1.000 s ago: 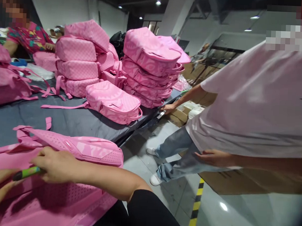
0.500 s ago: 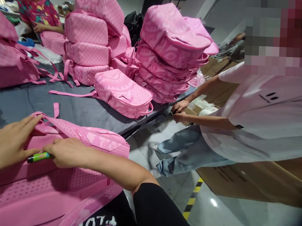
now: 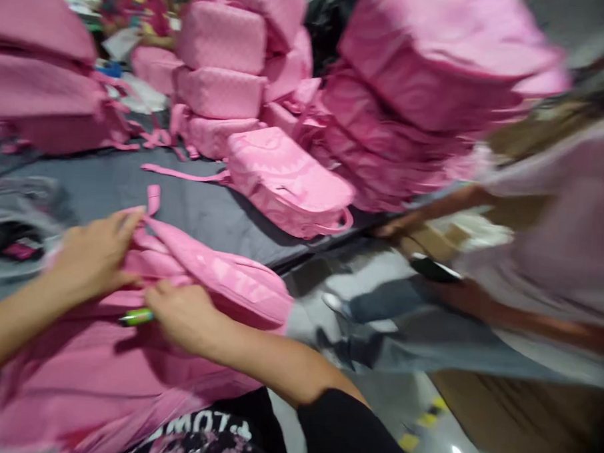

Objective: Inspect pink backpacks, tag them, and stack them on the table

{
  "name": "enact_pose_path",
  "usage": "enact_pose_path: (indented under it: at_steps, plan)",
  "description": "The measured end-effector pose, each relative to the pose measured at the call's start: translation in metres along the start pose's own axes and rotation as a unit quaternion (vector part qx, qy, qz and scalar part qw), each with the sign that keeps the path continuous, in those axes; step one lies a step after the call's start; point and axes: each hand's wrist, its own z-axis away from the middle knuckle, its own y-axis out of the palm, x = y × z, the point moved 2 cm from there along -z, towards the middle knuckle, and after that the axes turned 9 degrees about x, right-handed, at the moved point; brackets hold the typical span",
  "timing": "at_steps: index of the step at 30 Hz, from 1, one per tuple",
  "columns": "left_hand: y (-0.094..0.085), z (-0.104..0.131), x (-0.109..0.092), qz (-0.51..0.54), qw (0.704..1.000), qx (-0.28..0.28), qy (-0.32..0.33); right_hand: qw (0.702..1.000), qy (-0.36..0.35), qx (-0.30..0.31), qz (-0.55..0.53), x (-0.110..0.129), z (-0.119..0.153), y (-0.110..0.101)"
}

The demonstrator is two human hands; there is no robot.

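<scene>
A pink backpack (image 3: pixel 126 359) lies in front of me, its perforated back and shoulder straps upward. My left hand (image 3: pixel 93 254) grips the backpack near its top edge, fingers over the base of a strap (image 3: pixel 215 263). My right hand (image 3: pixel 183 315) is closed around a short green tube with a black end (image 3: pixel 136 317). The fingertips of that hand also reach the backpack's surface. I cannot make out what kind of tube it is. The view is smeared by motion.
Another pink backpack (image 3: pixel 289 179) lies farther back on the grey-covered table (image 3: pixel 193 208). Behind it rise stacked backpacks (image 3: pixel 220 93) and a taller pile (image 3: pixel 412 91). At right a person in a white shirt (image 3: pixel 557 217) holds a dark flat object (image 3: pixel 435 267). Cardboard (image 3: pixel 513 423) stands below.
The view has swung left, so everything sits farther right. My left thumb has come away from the green tube. The co-worker's hands have parted, and a dark flat object shows in one.
</scene>
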Motion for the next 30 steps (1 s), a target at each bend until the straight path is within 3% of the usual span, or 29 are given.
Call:
enact_pose_path:
  at_steps: [3, 6, 11, 15, 19, 22, 25, 27, 30]
  plan:
    - [-0.011, 0.003, -0.029, -0.048, 0.999, -0.001, -0.009, 0.999, 0.031, 0.026, 0.006, -0.01, 0.023, 0.014]
    - [-0.01, -0.004, -0.042, -0.058, 0.998, 0.006, -0.022, 0.996, 0.055, 0.07, 0.023, -0.029, 0.03, 0.014]
    - [-0.006, -0.009, -0.054, -0.071, 0.997, 0.017, -0.023, 0.991, 0.058, 0.118, -0.003, -0.043, 0.019, -0.002]
    - [0.004, -0.017, -0.051, -0.083, 0.996, 0.02, -0.01, 0.987, 0.073, 0.144, -0.022, -0.05, 0.005, -0.007]
    - [0.012, -0.02, -0.046, -0.086, 0.996, -0.005, 0.008, 0.991, 0.065, 0.113, 0.01, -0.052, 0.006, 0.0]
    - [0.015, -0.019, -0.045, -0.08, 0.997, -0.01, 0.018, 0.996, 0.059, 0.066, -0.031, -0.054, 0.007, 0.005]
    - [0.015, -0.02, -0.046, -0.074, 0.997, 0.005, 0.014, 0.992, 0.114, -0.002, -0.059, -0.057, -0.006, -0.001]
    - [0.014, -0.02, -0.047, -0.067, 0.998, 0.014, 0.007, 0.983, 0.181, -0.032, -0.013, -0.058, -0.02, -0.01]
    - [0.014, -0.018, -0.048, -0.068, 0.998, 0.014, -0.003, 0.966, 0.248, 0.036, 0.064, -0.057, -0.04, -0.019]
